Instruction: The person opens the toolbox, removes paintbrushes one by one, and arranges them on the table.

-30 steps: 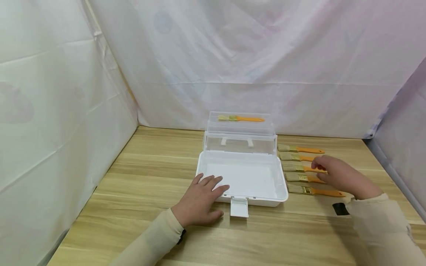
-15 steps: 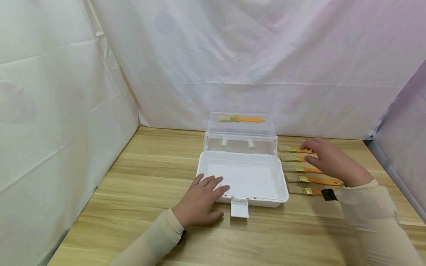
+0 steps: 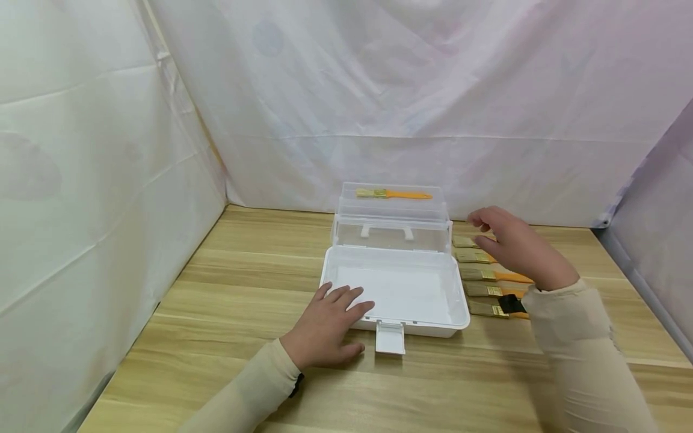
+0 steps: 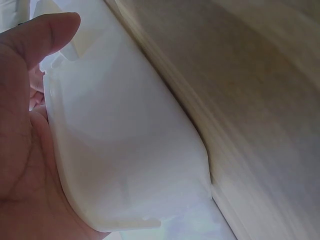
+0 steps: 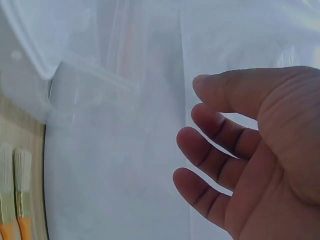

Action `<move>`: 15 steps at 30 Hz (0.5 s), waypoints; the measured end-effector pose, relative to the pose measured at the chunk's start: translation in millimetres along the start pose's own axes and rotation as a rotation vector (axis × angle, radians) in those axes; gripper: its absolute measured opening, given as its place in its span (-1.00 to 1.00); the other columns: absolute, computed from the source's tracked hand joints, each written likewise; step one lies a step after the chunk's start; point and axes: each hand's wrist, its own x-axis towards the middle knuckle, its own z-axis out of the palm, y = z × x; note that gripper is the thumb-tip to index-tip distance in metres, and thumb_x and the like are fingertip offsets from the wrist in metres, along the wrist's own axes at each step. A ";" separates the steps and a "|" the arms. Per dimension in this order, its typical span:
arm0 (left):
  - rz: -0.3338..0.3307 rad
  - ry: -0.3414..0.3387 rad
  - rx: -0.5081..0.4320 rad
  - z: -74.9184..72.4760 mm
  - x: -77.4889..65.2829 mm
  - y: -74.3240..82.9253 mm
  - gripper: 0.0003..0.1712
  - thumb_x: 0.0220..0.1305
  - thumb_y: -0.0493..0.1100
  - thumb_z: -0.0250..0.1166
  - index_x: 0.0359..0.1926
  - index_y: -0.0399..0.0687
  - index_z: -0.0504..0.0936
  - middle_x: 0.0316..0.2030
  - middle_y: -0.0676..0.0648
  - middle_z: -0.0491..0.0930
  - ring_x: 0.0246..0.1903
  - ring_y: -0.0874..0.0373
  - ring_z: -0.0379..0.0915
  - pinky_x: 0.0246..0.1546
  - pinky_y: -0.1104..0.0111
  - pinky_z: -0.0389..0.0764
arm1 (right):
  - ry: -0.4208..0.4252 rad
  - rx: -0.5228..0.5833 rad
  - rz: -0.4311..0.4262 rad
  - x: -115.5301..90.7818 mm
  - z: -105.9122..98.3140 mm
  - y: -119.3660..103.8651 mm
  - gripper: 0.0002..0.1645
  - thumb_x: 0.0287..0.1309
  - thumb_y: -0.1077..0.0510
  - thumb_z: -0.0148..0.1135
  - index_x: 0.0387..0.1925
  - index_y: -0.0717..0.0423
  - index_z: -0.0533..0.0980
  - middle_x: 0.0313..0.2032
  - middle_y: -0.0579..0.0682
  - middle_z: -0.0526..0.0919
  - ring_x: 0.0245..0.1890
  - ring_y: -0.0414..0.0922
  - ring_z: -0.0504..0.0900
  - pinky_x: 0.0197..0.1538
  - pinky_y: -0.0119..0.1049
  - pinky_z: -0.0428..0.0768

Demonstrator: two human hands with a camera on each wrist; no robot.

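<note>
My left hand (image 3: 327,328) rests over the front left rim of a white plastic box (image 3: 433,330), its fingers spread. The left wrist view shows the palm against the rim, beside the box's white side wall (image 4: 130,130). The clear lid (image 3: 390,210) stands open behind, with one orange-handled paintbrush (image 3: 408,195) on it. My right hand (image 3: 520,249) hovers over the back end of a row of paintbrushes (image 3: 479,275) right of the box. Its fingers are loosely bent and hold nothing, as the right wrist view shows. The hand and forearm hide several handles.
Pale cloth (image 3: 390,108) hangs behind the wooden table (image 3: 243,258) and at both sides. A white latch (image 3: 390,340) hangs from the box's front. A white handle (image 3: 387,231) shows through the clear lid part. A black strap (image 3: 510,304) is at the right wrist.
My right hand has moved leftward and away from me, from the middle of the brush row to above its far end. The left hand, box and brushes have stayed put.
</note>
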 end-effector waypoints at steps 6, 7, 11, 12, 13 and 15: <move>0.003 0.008 0.002 -0.6 -0.7 0.3 -0.18 0.11 0.28 0.33 0.37 0.18 0.41 0.33 -0.09 0.38 0.29 -0.04 0.31 0.32 -0.10 0.17 | 0.020 0.057 0.018 10.2 1.9 -9.7 -0.57 0.33 0.29 0.17 0.21 0.25 0.42 0.09 0.15 0.49 0.03 0.08 0.47 0.01 0.08 0.49; 0.003 0.009 0.004 -0.5 -0.8 0.3 -0.18 0.11 0.29 0.32 0.37 0.18 0.41 0.33 -0.09 0.38 0.29 -0.04 0.31 0.31 -0.10 0.18 | 0.021 0.062 0.008 11.9 2.2 -10.8 -0.57 0.34 0.30 0.16 0.21 0.25 0.41 0.09 0.16 0.48 0.03 0.08 0.47 0.00 0.09 0.49; 0.006 0.013 0.008 0.3 -0.9 -0.3 -0.18 0.11 0.29 0.32 0.37 0.18 0.41 0.33 -0.08 0.38 0.29 -0.04 0.31 0.31 -0.10 0.18 | 0.036 0.075 -0.035 19.6 2.5 -13.9 -0.58 0.34 0.31 0.15 0.21 0.26 0.41 0.07 0.16 0.49 0.00 0.09 0.48 -0.01 0.10 0.48; 0.007 0.014 0.007 0.6 -0.9 -0.5 -0.18 0.11 0.29 0.32 0.38 0.18 0.41 0.33 -0.08 0.38 0.29 -0.04 0.31 0.32 -0.10 0.18 | 0.039 0.079 -0.045 22.2 2.6 -14.3 -0.58 0.34 0.32 0.15 0.21 0.26 0.41 0.06 0.17 0.49 -0.01 0.08 0.48 0.00 0.10 0.48; 0.008 0.015 0.006 0.8 -0.9 -0.7 -0.18 0.11 0.29 0.32 0.38 0.19 0.40 0.33 -0.08 0.38 0.29 -0.04 0.30 0.32 -0.10 0.17 | 0.041 0.083 -0.051 24.8 2.5 -14.5 -0.58 0.34 0.32 0.15 0.21 0.26 0.41 0.06 0.16 0.49 -0.01 0.08 0.48 0.00 0.10 0.48; 0.009 0.017 0.006 1.3 -0.9 -1.2 -0.18 0.11 0.29 0.32 0.38 0.19 0.40 0.34 -0.08 0.38 0.30 -0.04 0.30 0.32 -0.10 0.17 | 0.045 0.093 -0.046 30.5 2.8 -15.5 -0.58 0.34 0.31 0.16 0.20 0.23 0.42 0.06 0.14 0.49 -0.01 0.05 0.48 0.03 0.07 0.49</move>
